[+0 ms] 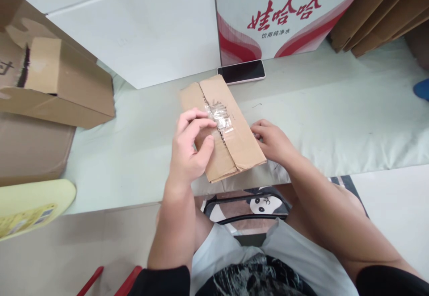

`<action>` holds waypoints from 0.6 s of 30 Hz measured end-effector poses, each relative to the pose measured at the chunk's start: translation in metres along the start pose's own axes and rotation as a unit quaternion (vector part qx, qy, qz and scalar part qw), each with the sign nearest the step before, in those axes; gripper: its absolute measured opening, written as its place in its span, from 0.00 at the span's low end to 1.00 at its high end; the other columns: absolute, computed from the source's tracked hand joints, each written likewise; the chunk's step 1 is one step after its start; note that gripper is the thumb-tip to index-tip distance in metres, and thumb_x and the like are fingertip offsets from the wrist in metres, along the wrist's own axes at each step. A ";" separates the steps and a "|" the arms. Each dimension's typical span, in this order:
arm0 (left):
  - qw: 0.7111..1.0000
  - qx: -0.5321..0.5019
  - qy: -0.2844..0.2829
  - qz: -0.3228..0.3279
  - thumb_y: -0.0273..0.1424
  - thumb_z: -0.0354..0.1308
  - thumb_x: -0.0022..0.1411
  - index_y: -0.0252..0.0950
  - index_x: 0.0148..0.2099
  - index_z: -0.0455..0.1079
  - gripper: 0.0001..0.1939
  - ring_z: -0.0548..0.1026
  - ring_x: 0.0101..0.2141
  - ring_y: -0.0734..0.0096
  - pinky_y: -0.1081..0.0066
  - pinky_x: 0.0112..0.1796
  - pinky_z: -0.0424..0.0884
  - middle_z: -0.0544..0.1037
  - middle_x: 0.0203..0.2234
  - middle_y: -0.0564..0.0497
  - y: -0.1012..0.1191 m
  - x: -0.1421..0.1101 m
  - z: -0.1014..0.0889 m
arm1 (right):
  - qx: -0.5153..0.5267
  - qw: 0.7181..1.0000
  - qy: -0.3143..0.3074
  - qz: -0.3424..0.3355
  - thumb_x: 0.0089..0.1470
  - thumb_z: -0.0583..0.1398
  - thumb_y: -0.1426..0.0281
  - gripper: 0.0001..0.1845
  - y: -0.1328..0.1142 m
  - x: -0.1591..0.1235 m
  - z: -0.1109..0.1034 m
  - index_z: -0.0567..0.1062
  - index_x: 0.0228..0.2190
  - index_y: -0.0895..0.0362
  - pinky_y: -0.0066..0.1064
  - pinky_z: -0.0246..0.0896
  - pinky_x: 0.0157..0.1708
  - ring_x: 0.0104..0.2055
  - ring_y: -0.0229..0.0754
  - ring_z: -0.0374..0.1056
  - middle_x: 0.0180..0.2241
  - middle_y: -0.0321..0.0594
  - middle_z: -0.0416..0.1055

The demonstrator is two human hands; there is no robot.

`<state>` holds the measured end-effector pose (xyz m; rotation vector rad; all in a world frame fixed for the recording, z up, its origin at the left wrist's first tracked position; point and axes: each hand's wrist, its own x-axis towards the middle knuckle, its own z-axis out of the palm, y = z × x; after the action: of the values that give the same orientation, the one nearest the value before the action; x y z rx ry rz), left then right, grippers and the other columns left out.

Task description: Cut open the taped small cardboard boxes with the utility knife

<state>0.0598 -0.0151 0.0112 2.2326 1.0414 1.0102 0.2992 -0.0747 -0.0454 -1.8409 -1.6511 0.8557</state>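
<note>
The flat cardboard box (pixel 233 139) lies slantwise on the pale green, cloth-covered worktop (pixel 321 113), near its front edge and in front of the person. A strip of clear, wrinkled tape (pixel 221 117) crosses the seam on its top, and the seam looks ragged beside it. The left hand (pixel 189 146) is over the left side of the box, its grip loose, thumb and fingers apart, with fingertips at the tape. The right hand (pixel 272 140) is by the right edge of the box with its fingers curled; I cannot tell whether its grip is clenched on the edge or only resting against it. Just beyond the far end of the box, a phone (pixel 241 71) lies with a dark screen, at the foot of a white and red carton (pixel 284 19). A bigger brown box (pixel 83 81) stands well apart, to the left
</note>
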 end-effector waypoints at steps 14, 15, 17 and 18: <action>1.000 -0.009 0.006 0.009 0.31 0.56 0.67 0.43 0.47 0.74 0.08 0.73 0.57 0.58 0.47 0.67 0.66 0.75 0.50 0.47 0.000 0.000 0.001 | -0.003 0.999 -0.030 0.016 0.56 0.58 0.70 0.12 -0.009 0.002 -0.001 0.82 0.38 0.56 0.35 0.62 0.40 0.38 0.47 0.72 0.36 0.44 0.78; 1.000 -0.009 0.006 0.010 0.31 0.56 0.67 0.44 0.47 0.74 0.08 0.73 0.57 0.57 0.47 0.67 0.66 0.75 0.50 0.47 0.000 0.000 0.001 | -0.004 0.999 -0.027 0.019 0.57 0.57 0.69 0.13 -0.010 0.002 -0.001 0.81 0.38 0.56 0.35 0.61 0.38 0.36 0.46 0.71 0.33 0.43 0.78; 1.000 -0.003 0.002 0.008 0.32 0.56 0.67 0.44 0.47 0.74 0.08 0.73 0.57 0.57 0.47 0.67 0.66 0.75 0.50 0.47 -0.001 0.000 0.001 | -0.004 0.999 -0.014 0.029 0.59 0.56 0.68 0.15 -0.011 0.002 -0.002 0.81 0.41 0.56 0.34 0.59 0.36 0.32 0.45 0.69 0.30 0.41 0.78; 1.000 0.001 -0.001 0.006 0.32 0.56 0.67 0.44 0.47 0.74 0.08 0.73 0.57 0.57 0.46 0.68 0.65 0.75 0.50 0.47 -0.001 0.000 0.001 | -0.005 0.999 -0.006 0.034 0.60 0.55 0.67 0.16 -0.011 0.002 -0.003 0.81 0.42 0.55 0.33 0.59 0.35 0.31 0.45 0.69 0.29 0.40 0.78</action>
<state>0.0603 -0.0147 0.0105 2.2433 1.0289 1.0125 0.2936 -0.0717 -0.0355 -1.9120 -1.6105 0.8917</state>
